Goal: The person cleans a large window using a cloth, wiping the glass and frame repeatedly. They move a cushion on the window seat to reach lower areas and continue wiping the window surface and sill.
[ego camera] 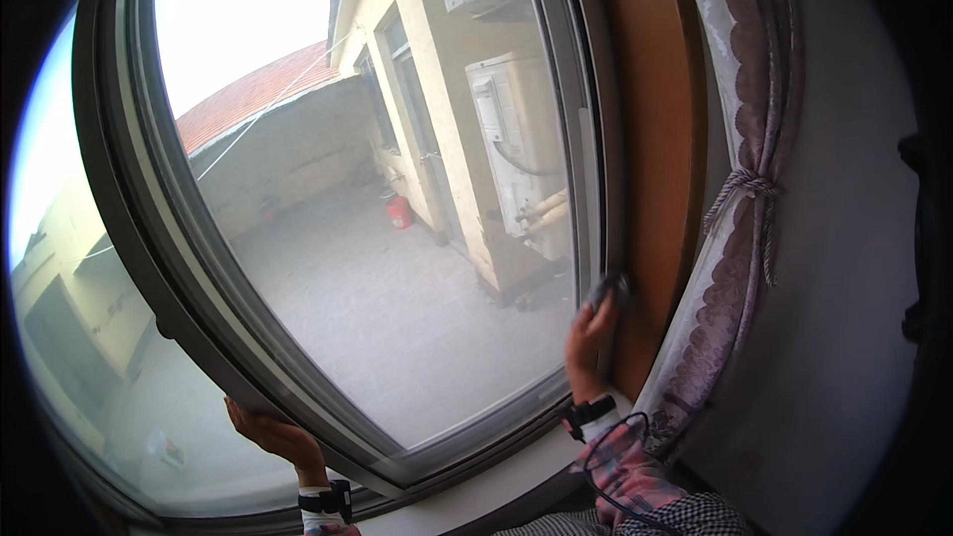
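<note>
A large window with a dark metal frame (186, 298) and a glass pane (357, 275) fills the view. My left hand (272, 435) rests with its palm against the lower left edge of the sash, holding nothing that I can see. At the right side of the window, my right hand (592, 339) grips a small dark object (610, 290), blurred, against the edge of the frame beside the wooden jamb (655, 164). What this object is cannot be told. Black straps are on both wrists.
Right of the wooden jamb hangs a patterned curtain (700, 357), tied with a twisted cord (744, 190). A pale sill (461, 495) runs below the window. Through the glass show a paved yard, a red container (399, 212) and an outdoor air-conditioner unit (514, 141).
</note>
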Demonstrator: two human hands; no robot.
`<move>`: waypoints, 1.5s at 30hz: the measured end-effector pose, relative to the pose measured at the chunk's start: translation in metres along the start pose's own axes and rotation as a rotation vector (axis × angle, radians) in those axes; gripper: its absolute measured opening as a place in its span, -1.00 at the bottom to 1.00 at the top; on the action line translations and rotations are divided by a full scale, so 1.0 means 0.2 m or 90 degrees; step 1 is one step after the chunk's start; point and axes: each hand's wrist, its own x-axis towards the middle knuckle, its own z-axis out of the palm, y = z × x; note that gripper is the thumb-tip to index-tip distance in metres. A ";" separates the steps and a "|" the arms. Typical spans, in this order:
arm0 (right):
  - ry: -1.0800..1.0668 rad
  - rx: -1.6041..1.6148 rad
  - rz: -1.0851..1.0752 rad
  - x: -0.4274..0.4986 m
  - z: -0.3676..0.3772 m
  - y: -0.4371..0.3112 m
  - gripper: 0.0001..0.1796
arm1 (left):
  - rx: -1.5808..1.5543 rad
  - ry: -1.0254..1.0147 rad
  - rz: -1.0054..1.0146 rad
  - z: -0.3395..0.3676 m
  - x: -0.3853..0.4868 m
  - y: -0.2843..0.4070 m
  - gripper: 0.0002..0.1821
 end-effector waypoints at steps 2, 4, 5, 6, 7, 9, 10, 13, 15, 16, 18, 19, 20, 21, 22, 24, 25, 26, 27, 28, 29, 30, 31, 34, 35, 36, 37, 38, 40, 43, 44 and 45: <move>0.017 0.002 -0.158 0.03 0.12 -0.28 -0.41 | 0.011 0.000 0.009 0.01 0.00 0.00 -0.38; -0.004 0.038 -0.250 0.03 0.20 -0.61 -0.36 | 0.030 0.001 0.006 0.00 -0.01 -0.02 -0.38; -0.059 0.113 -0.291 0.03 0.21 -0.77 -0.32 | 0.029 0.008 0.012 0.01 -0.01 -0.03 -0.38; -0.102 0.170 -0.377 0.04 0.20 -0.91 -0.31 | 0.029 0.014 0.008 0.01 -0.01 -0.04 -0.38; -0.188 0.209 -0.443 0.06 0.18 -1.02 -0.34 | 0.030 0.018 0.002 0.02 -0.01 -0.05 -0.38; -0.232 0.163 -0.636 0.16 0.13 -1.15 -0.36 | 0.029 0.019 0.000 0.03 -0.02 -0.06 -0.37; -0.248 0.241 -0.625 0.28 0.13 -1.16 -0.37 | 0.030 0.020 0.000 0.03 -0.02 -0.06 -0.37; -0.062 0.111 -0.542 0.65 0.11 -1.01 -0.39 | 0.027 0.011 -0.011 0.02 -0.02 -0.06 -0.37; 0.113 -0.100 -0.425 0.79 0.14 -0.89 -0.37 | 0.009 0.002 -0.028 0.02 -0.02 -0.05 -0.37; 0.084 -0.071 -0.447 0.78 0.18 -0.87 -0.36 | -0.029 0.012 -0.027 0.02 -0.02 -0.04 -0.37; 0.123 0.029 -0.457 0.64 0.23 -0.89 -0.36 | -0.052 0.019 -0.048 0.02 -0.01 -0.03 -0.37; 0.093 0.128 -0.475 0.50 0.26 -0.96 -0.40 | -0.050 0.009 -0.051 0.01 -0.01 -0.02 -0.36; -0.012 0.208 -0.468 0.33 0.26 -1.03 -0.36 | -0.047 0.012 -0.036 0.01 0.00 -0.01 -0.36; -0.110 0.225 -0.490 0.16 0.26 -1.12 -0.32 | -0.046 0.012 -0.028 0.01 0.00 -0.01 -0.36; -0.227 0.332 -0.502 0.01 0.24 -1.21 -0.34 | -0.043 0.008 -0.025 0.01 0.01 0.00 -0.36; -0.382 0.334 -0.731 -0.19 0.14 -1.31 -0.45 | -0.054 0.005 -0.028 0.01 0.01 0.00 -0.35; -0.385 0.373 -0.727 -0.20 0.13 -1.34 -0.54 | -0.061 0.012 -0.033 0.02 0.01 -0.01 -0.35; -0.477 0.335 -0.671 -0.16 0.10 -1.35 -0.53 | -0.049 0.022 -0.037 0.02 0.01 -0.01 -0.35; -0.529 0.294 -0.638 -0.06 0.10 -1.35 -0.51 | -0.071 0.024 -0.051 0.03 0.00 -0.01 -0.34; -0.567 0.288 -0.541 0.09 0.17 -1.38 -0.49 | -0.075 0.028 -0.037 0.03 0.00 -0.02 -0.33; -0.306 0.386 -0.660 0.25 0.24 -1.41 -0.45 | -0.080 0.031 -0.021 0.02 -0.01 -0.02 -0.33; -0.163 0.375 -0.619 0.38 0.29 -1.42 -0.46 | -0.071 0.029 -0.022 0.02 -0.01 -0.02 -0.33; 0.025 0.270 -0.591 0.50 0.35 -1.45 -0.47 | -0.032 0.028 -0.006 0.02 0.00 -0.02 -0.33; 0.104 0.176 -0.533 0.51 0.42 -1.55 -0.51 | -0.031 0.020 -0.026 0.01 0.00 0.00 -0.32; 0.077 0.160 -0.537 0.39 0.41 -1.58 -0.53 | -0.033 0.020 -0.023 0.01 0.01 0.01 -0.32; 0.066 0.211 -0.567 0.22 0.40 -1.62 -0.66 | -0.036 0.018 -0.019 0.01 0.01 0.01 -0.33; -0.111 0.289 -0.547 0.03 0.34 -1.62 -0.72 | -0.039 0.017 -0.016 0.00 0.01 0.02 -0.33; -0.337 0.381 -0.438 -0.16 0.29 -1.61 -0.77 | -0.047 0.020 -0.013 0.00 0.01 0.03 -0.33; -0.425 0.342 -0.585 -0.47 0.18 -1.57 -0.71 | -0.050 0.010 -0.026 -0.01 0.01 0.03 -0.32; -0.451 0.364 -0.737 -0.54 0.12 -1.52 -0.58 | -0.062 0.008 -0.028 -0.01 0.02 0.03 -0.31; -0.479 0.381 -0.696 -0.45 0.15 -1.52 -0.59 | -0.062 0.004 -0.025 -0.01 0.02 0.03 -0.31; -0.613 0.299 -0.553 -0.33 0.18 -1.53 -0.62 | -0.063 0.007 -0.018 -0.01 0.02 0.02 -0.31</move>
